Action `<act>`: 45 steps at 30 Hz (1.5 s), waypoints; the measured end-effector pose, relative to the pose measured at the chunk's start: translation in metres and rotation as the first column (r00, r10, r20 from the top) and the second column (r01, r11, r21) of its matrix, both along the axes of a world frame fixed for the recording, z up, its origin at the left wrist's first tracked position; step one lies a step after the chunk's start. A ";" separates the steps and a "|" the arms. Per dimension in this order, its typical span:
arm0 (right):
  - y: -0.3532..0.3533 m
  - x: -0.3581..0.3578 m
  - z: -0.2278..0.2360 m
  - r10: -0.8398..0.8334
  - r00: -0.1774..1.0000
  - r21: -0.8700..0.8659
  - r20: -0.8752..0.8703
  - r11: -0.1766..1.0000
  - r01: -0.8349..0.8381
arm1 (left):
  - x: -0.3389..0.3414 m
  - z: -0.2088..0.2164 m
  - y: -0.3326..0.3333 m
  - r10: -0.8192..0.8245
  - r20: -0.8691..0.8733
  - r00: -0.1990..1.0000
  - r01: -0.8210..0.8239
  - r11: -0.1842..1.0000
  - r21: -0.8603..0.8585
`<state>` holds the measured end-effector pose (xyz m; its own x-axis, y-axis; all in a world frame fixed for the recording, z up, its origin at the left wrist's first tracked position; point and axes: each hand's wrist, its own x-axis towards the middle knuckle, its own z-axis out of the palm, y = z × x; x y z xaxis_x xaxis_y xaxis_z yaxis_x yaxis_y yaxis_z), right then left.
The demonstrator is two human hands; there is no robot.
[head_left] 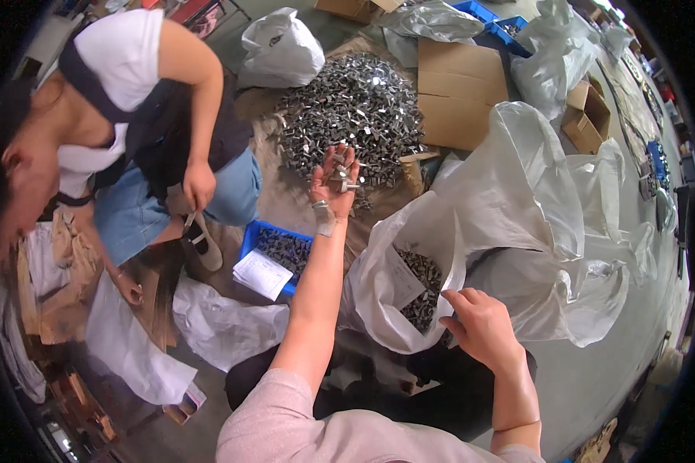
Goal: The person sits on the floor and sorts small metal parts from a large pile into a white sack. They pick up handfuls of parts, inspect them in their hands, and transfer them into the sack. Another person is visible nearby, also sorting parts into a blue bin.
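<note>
My left hand (pixel 334 189) is stretched out with the palm up, cradling a few small shiny metal parts (pixel 343 184) that have a stem and a flat head. It is over the near edge of a large heap of similar metal pieces (pixel 355 108). A strip of tape is wrapped around its wrist. My right hand (pixel 480 322) is by the right rim of an open white sack (pixel 374 297), its fingers curled toward the thumb. Whatever is between those fingertips is too small to make out. Inside the sack are metal pieces (pixel 421 309) and a paper sheet (pixel 404 284).
A blue bin (pixel 249 238) of metal parts, with papers (pixel 262 274) on it, stands left of my forearm. Another person (pixel 131 131) crouches at the left. A flat cardboard sheet (pixel 462 92), plastic bags (pixel 525 177) and an open carton (pixel 587 116) lie beyond the sack.
</note>
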<state>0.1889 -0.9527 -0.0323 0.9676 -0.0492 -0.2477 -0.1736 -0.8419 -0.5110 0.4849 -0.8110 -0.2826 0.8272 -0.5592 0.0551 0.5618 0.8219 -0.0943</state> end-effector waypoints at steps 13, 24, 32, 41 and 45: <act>0.043 -0.003 -0.015 -0.204 0.944 0.285 0.258 0.950 0.127 | -0.148 0.123 0.026 -0.033 -0.105 0.994 0.016 0.987 -0.159; 0.145 -0.021 -0.028 -0.147 0.844 0.277 0.516 0.961 -0.001 | -0.255 0.174 0.103 0.021 0.002 1.000 -0.021 1.000 0.012; 0.188 -0.044 -0.012 -0.231 0.879 0.487 0.417 0.874 -0.001 | -0.280 0.178 0.141 0.002 -0.034 0.999 -0.003 1.000 -0.028; 0.195 -0.081 -0.008 -0.473 0.686 0.533 0.553 0.834 0.145 | -0.304 0.219 0.157 -0.041 -0.096 0.995 0.038 0.999 -0.033; 0.195 -0.085 -0.003 -0.393 0.597 0.396 0.699 0.908 0.135 | -0.315 0.223 0.165 -0.095 -0.126 0.987 0.083 0.992 -0.090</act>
<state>0.1044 -0.7579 -0.0353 0.7672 -0.3901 0.5092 0.1866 -0.6238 -0.7590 0.1700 -0.6461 -0.0594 0.7776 -0.6288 0.0004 0.6108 0.7551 -0.2383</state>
